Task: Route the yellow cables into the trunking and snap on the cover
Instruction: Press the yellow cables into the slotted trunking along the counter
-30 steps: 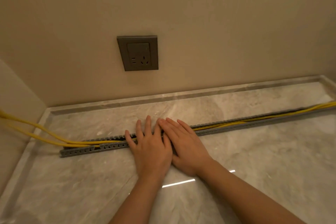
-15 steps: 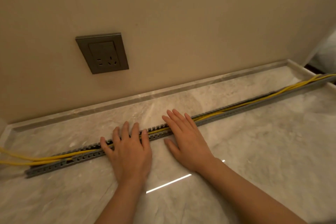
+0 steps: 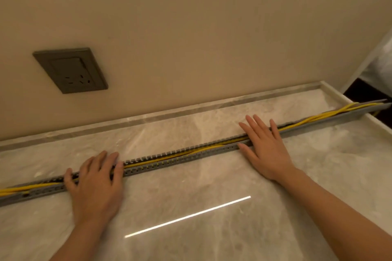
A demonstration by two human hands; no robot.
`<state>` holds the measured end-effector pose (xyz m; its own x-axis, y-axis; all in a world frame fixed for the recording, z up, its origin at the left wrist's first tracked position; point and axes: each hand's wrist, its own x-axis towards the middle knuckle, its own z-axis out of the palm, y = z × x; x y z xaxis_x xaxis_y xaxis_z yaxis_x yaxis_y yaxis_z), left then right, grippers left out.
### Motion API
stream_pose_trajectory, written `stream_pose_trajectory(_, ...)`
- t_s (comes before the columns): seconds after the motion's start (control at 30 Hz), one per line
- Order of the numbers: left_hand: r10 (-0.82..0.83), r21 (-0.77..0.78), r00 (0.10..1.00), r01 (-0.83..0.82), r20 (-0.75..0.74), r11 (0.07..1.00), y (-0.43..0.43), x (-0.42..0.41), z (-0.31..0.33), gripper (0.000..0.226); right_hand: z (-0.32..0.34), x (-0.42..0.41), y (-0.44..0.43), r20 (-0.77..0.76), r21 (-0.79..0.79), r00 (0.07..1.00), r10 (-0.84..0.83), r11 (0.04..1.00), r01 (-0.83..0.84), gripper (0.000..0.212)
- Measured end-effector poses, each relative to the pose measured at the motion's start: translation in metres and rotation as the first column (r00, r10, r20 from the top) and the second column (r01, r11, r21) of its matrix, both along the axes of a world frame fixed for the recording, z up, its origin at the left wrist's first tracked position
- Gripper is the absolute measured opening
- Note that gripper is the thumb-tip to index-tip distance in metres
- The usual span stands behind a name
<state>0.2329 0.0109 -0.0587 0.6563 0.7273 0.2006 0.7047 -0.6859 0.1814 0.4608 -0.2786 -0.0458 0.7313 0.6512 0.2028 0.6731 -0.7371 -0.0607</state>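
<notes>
A long grey slotted trunking (image 3: 180,158) lies on the marble surface, running from the lower left to the upper right. Yellow cables (image 3: 314,117) lie along its channel and stick out at both ends. My left hand (image 3: 96,182) rests flat, palm down, on the trunking's left part, its fingers over the channel. My right hand (image 3: 266,147) lies flat on the trunking farther right, fingers spread across it. Neither hand grips anything. No cover is in view.
The marble surface (image 3: 212,229) has a raised rim along the wall and at the right edge. A dark wall socket (image 3: 71,70) sits on the beige wall at the left. A strip of reflected light (image 3: 187,216) shows between my forearms.
My hands started side by side at the trunking's middle and have slid apart, left hand leftward and right hand rightward. The view has swung to the right.
</notes>
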Motion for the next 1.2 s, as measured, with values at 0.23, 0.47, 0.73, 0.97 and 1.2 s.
stream_pose_trajectory(0.23, 0.011, 0.05, 1.0, -0.012, 0.007, 0.999, 0.001, 0.004, -0.001, 0.057, -0.006, 0.01, -0.002, 0.009, 0.042, 1.0, 0.021, 0.999, -0.021, 0.059)
stream_pose_trajectory(0.47, 0.02, 0.063, 1.0, -0.02, 0.013, 0.998, -0.001, 0.004, -0.002, 0.058, -0.008, 0.015, -0.004, -0.012, 0.047, 0.999, 0.052, 0.998, -0.052, 0.058)
stream_pose_trajectory(0.73, -0.138, 0.104, 0.988, 0.144, -0.065, 0.984, -0.005, 0.012, 0.004, 0.056, -0.007, 0.014, -0.004, -0.041, 0.041, 0.998, 0.037, 0.999, -0.035, 0.065)
stream_pose_trajectory(0.97, -0.294, 0.027, 0.955, 0.295, -0.033, 0.955, -0.087, 0.08, 0.019, 0.069, -0.002, 0.018, -0.008, -0.143, 0.13, 0.981, 0.135, 0.985, -0.117, 0.071)
stream_pose_trajectory(1.2, -0.28, -0.162, 0.953, 0.296, 0.118, 0.941, -0.203, 0.177, 0.028, 0.052, 0.018, 0.044, -0.04, -0.277, 0.254, 0.863, 0.422, 0.898, -0.358, 0.054)
